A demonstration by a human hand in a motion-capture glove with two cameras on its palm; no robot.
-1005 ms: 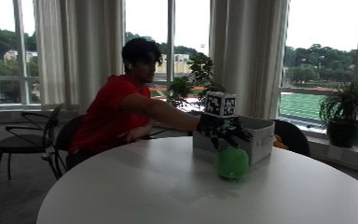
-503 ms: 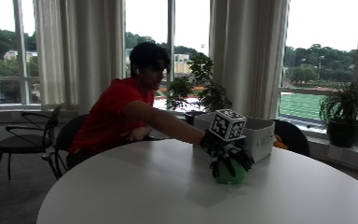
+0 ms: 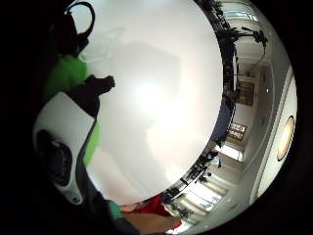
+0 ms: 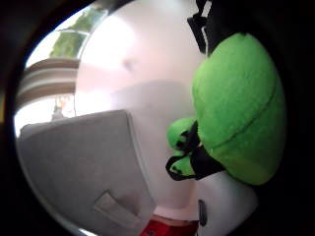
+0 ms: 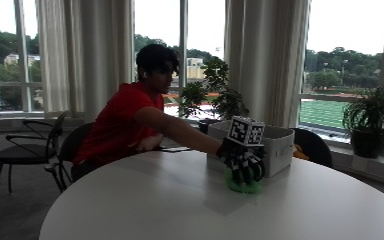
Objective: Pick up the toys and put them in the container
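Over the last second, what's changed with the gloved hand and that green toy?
The gloved right hand has come down over the green toy on the white table and now covers it, fingers curled round it in the thumb-side palm view. The toy has not left the tabletop. The grey container behind it stayed put, as did the seated person.

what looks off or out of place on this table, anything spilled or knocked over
Nothing stands out. The gloved right hand grips the green toy on the white table, just in front of the upright grey container. No spill or damage shows.
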